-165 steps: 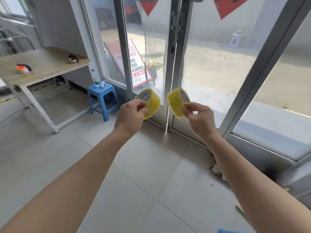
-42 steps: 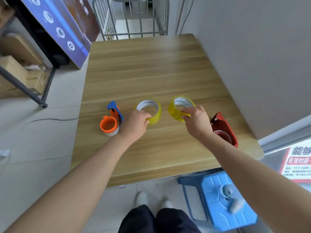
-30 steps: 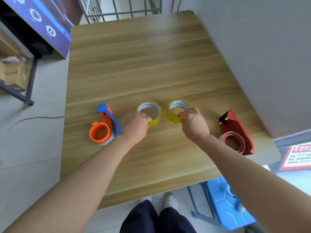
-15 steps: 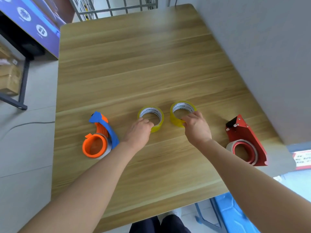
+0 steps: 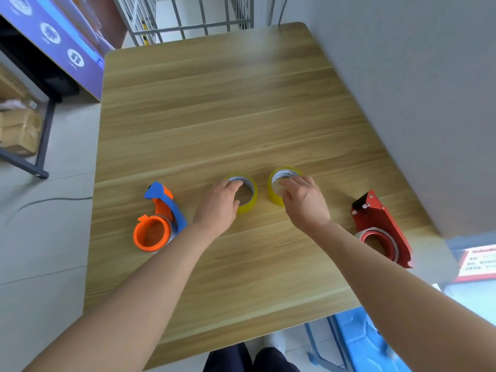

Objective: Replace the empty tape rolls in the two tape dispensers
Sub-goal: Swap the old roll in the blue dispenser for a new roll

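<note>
Two yellow tape rolls lie flat side by side on the wooden table (image 5: pixel 228 116). My left hand (image 5: pixel 217 208) rests on the left tape roll (image 5: pixel 248 204), thumb on its top rim and fingers at its near side. The right tape roll (image 5: pixel 273 196) is half covered by my right hand (image 5: pixel 303 202), whose fingers reach over its hole. An orange and blue tape dispenser (image 5: pixel 158 221) lies left of my left hand. A red tape dispenser (image 5: pixel 381 226) with a thin whitish ring on its hub lies right of my right hand.
A grey wall (image 5: pixel 416 89) runs along the table's right edge. A blue plastic stool (image 5: pixel 359 342) stands on the floor at the near right corner. A metal rack (image 5: pixel 188 17) is behind the table, and a blue signboard (image 5: pixel 53 41) and boxed shelving (image 5: pixel 18 130) are to the left.
I walked from the glass doors to the table carrying both rolls. Over the last second both hands lowered the rolls flat onto the wood between the two dispensers.
</note>
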Available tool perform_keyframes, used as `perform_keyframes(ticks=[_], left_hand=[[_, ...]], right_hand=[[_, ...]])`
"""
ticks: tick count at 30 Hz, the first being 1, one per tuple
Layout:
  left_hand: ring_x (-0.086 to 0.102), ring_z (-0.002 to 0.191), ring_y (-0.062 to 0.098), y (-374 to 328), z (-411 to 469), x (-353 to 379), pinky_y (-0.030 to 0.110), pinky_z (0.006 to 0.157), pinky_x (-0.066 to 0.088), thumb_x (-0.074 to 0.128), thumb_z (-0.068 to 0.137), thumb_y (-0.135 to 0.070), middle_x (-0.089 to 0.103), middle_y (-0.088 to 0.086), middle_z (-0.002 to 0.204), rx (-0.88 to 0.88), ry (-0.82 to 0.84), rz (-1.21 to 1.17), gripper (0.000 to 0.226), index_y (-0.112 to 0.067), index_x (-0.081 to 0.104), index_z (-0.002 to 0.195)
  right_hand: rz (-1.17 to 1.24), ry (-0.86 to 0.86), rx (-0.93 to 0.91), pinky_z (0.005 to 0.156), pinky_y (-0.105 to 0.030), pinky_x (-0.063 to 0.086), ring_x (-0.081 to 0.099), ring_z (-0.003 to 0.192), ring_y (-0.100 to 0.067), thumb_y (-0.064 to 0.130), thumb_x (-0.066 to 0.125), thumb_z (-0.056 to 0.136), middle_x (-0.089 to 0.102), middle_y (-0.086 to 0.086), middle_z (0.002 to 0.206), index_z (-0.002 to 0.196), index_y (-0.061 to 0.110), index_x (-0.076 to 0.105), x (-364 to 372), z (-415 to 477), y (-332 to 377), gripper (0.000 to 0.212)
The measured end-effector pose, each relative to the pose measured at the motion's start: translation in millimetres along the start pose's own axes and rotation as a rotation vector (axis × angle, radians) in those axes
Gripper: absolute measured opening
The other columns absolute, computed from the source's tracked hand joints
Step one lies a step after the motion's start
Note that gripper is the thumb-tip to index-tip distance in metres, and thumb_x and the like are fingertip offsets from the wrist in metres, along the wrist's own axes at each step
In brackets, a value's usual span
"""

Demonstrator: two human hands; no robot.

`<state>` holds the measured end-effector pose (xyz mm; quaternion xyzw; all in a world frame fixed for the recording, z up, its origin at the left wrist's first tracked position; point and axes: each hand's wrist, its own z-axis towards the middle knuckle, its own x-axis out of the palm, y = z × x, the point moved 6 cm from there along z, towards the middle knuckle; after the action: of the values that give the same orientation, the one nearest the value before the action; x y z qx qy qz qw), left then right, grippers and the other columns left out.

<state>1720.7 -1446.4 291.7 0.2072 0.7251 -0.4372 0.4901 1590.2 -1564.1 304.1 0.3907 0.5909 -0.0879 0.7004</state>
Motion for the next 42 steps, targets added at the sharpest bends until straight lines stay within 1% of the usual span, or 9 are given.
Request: perform_keyframes(ticks=[5,9,12,17,21,28,35,40,42], left_hand=[[0.055,0.109,0.031,-11.5,-16.3,-58.0,0.037,0.092,0.043,0.056,0.085,-0.008,0.062,0.013,0.114,-0.025,-0.184,-0.077,0.032,-0.010,0.060,0.116],[0.057,0.106,0.032,-9.9,-38.8,-98.6,0.036,0.090,0.042,0.056,0.084,-0.007,0.065,0.014,0.111,-0.069,-0.298,-0.069,0.027,-0.008,0.064,0.110],[0.059,0.102,0.031,-5.4,-62.0,-120.4,0.034,0.088,0.043,0.056,0.084,-0.007,0.066,0.014,0.107,-0.115,-0.381,-0.075,0.025,-0.008,0.065,0.107],[0.060,0.100,0.027,17.7,-105.1,-133.1,0.036,0.087,0.047,0.055,0.084,-0.007,0.066,0.012,0.106,-0.237,-0.440,-0.152,0.024,-0.009,0.065,0.106],[0.060,0.101,0.027,44.8,-132.5,-129.0,0.031,0.086,0.043,0.055,0.085,-0.006,0.065,0.012,0.109,-0.337,-0.417,-0.169,0.025,-0.008,0.064,0.108],[0.059,0.100,0.026,95.1,-149.9,-121.4,0.030,0.083,0.043,0.051,0.088,-0.009,0.065,0.013,0.112,-0.404,-0.363,-0.204,0.024,-0.007,0.063,0.109],[0.060,0.097,0.026,133.2,-135.3,-95.9,0.034,0.082,0.047,0.054,0.087,-0.016,0.066,0.009,0.107,-0.388,-0.181,-0.249,0.022,-0.012,0.063,0.107],[0.059,0.089,0.030,144.3,-118.1,-66.0,0.039,0.076,0.047,0.055,0.086,-0.022,0.063,0.010,0.100,-0.325,0.008,-0.177,0.014,-0.010,0.062,0.088],[0.060,0.092,0.031,144.6,-114.7,-56.1,0.041,0.081,0.049,0.057,0.085,-0.026,0.065,0.010,0.102,-0.308,0.067,-0.153,0.018,-0.010,0.062,0.093]], right_hand=[[0.124,-0.079,-0.075,0.088,-0.036,0.036,0.053,0.104,-0.037,0.008,0.052,0.091,0.068,-0.020,0.108,0.110,0.001,0.066,-38.4,1.7,41.6,0.025],[0.208,-0.124,-0.116,0.092,-0.033,0.035,0.052,0.109,-0.036,0.011,0.055,0.091,0.067,-0.019,0.112,0.113,0.002,0.066,-64.7,-4.1,73.8,0.026],[0.255,-0.106,-0.165,0.093,-0.029,0.033,0.051,0.113,-0.034,0.014,0.054,0.092,0.065,-0.016,0.117,0.116,0.004,0.064,-70.9,-10.5,95.7,0.028],[0.390,-0.044,-0.214,0.091,-0.030,0.039,0.054,0.114,-0.028,0.017,0.054,0.093,0.062,-0.011,0.122,0.117,0.006,0.063,-62.1,-27.1,122.2,0.028],[0.417,0.028,-0.222,0.088,-0.031,0.042,0.060,0.101,-0.031,0.015,0.055,0.092,0.063,-0.012,0.119,0.115,0.005,0.064,-38.8,-41.0,137.7,0.027],[0.426,0.143,-0.088,0.087,-0.023,0.037,0.058,0.111,-0.027,0.018,0.054,0.093,0.063,-0.014,0.120,0.117,0.006,0.063,8.9,-52.0,153.7,0.028],[0.461,0.163,0.061,0.078,-0.014,0.033,0.057,0.111,-0.022,0.021,0.053,0.093,0.062,-0.009,0.123,0.119,0.010,0.063,47.3,-45.3,173.1,0.029],[0.473,0.161,0.165,0.078,-0.014,0.034,0.058,0.109,-0.020,0.021,0.054,0.093,0.063,-0.008,0.121,0.117,0.010,0.063,72.3,-46.9,174.4,0.028],[0.478,0.154,0.197,0.076,-0.012,0.033,0.058,0.109,-0.019,0.021,0.054,0.093,0.063,-0.007,0.121,0.116,0.011,0.063,78.1,-50.4,169.5,0.028]])
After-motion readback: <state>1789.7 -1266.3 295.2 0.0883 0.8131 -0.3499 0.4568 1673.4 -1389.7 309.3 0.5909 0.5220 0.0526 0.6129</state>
